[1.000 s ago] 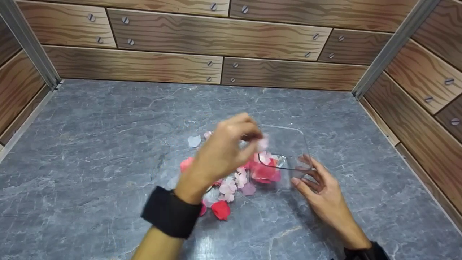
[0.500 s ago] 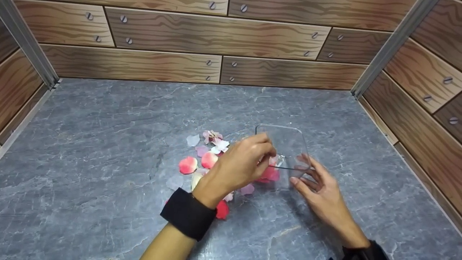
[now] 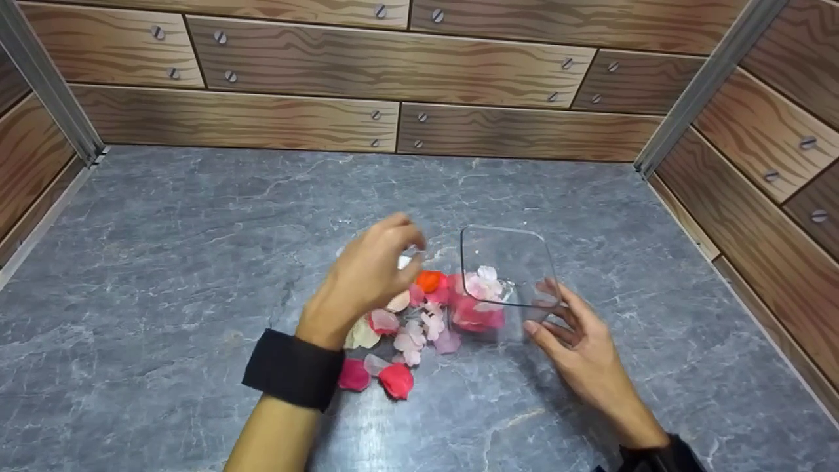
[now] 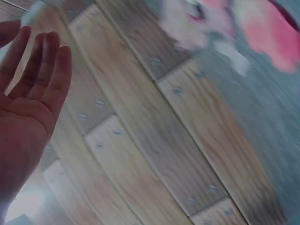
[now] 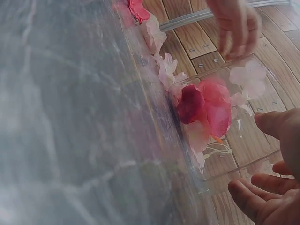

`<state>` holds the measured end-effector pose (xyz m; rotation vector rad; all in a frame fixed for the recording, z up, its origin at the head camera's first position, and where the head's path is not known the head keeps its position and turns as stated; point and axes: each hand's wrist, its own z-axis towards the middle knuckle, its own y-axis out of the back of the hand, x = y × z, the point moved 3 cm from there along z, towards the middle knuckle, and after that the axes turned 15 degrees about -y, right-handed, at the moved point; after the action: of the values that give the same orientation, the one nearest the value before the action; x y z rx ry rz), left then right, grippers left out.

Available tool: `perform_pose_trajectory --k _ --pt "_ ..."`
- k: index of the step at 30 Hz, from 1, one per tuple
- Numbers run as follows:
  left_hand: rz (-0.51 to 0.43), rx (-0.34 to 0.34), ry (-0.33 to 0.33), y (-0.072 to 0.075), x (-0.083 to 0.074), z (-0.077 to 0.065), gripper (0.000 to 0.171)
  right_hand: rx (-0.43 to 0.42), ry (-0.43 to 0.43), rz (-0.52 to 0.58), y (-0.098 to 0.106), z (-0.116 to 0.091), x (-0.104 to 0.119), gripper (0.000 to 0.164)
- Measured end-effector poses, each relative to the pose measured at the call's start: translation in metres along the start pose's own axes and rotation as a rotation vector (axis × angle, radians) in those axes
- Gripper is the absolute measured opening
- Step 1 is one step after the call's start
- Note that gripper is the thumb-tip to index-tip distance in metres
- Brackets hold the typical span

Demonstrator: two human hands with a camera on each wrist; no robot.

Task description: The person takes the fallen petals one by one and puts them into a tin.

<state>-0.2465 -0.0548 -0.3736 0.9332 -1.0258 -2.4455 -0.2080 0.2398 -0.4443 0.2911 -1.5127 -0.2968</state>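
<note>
A grey, white-veined surface (image 3: pixel 196 229) spreads beneath my fingers; beyond them it meets a back wall (image 3: pixel 393 69) printed as wooden planks with slotted screws, with similar side walls and grey corner posts (image 3: pixel 706 85) to either side. My left fingers (image 4: pixel 58 75) are relaxed and lightly bent, a moderate gap showing between thumb and forefinger in the head view. They hang above a scatter of loose petals (image 3: pixel 448 340); a black band (image 3: pixel 295 369) encircles the wrist behind them.

My right fingers (image 3: pixel 577 305) stand well apart from their thumb, at the near right corner of a clear container (image 3: pixel 511 304); whether each fingertip meets its wall I cannot tell. The container is upright, just left of my right fingers and to the right of my left ones, its mouth facing up. Its rim is a rounded rectangle; foreshortening prevents me from telling which side is the longer. Pink petals (image 3: pixel 477 316) lie inside it, with pale blossoms above them. An orange petal (image 3: pixel 429 282) lies slightly nearer to me than my left fingertips, and a red petal (image 3: pixel 396 380) nearer still.
</note>
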Motion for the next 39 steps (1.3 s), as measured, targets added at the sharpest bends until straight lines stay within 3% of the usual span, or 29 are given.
perform_pose_trajectory --k 4,9,14,19,26,30,35,39 --pt "0.058 0.082 0.068 -0.010 0.016 -0.007 0.020 0.003 0.003 0.006 0.000 -0.001 0.000 0.073" --pt "0.070 0.211 0.093 -0.028 0.022 -0.012 0.022 0.014 -0.013 -0.005 0.000 0.000 0.001 0.074" --pt "0.035 0.293 0.111 -0.040 0.022 -0.016 0.013 0.018 -0.016 -0.025 0.002 0.000 0.000 0.075" --pt "-0.022 0.346 0.160 -0.042 0.024 -0.015 0.024 0.019 -0.018 -0.046 0.002 0.000 -0.002 0.076" --pt "-0.090 0.309 0.150 -0.031 0.027 -0.013 0.035 0.015 -0.020 -0.047 0.002 0.001 -0.003 0.076" --pt "-0.140 0.264 0.145 -0.019 0.026 -0.011 0.019 0.012 -0.004 -0.019 0.001 0.000 -0.002 0.074" --pt "-0.142 0.154 0.100 -0.006 0.022 -0.007 0.021 0.007 0.002 0.003 0.000 -0.001 0.000 0.072" --pt "-0.131 0.043 0.054 0.003 0.007 -0.001 0.019 0.011 -0.002 -0.004 0.000 -0.001 0.001 0.072"
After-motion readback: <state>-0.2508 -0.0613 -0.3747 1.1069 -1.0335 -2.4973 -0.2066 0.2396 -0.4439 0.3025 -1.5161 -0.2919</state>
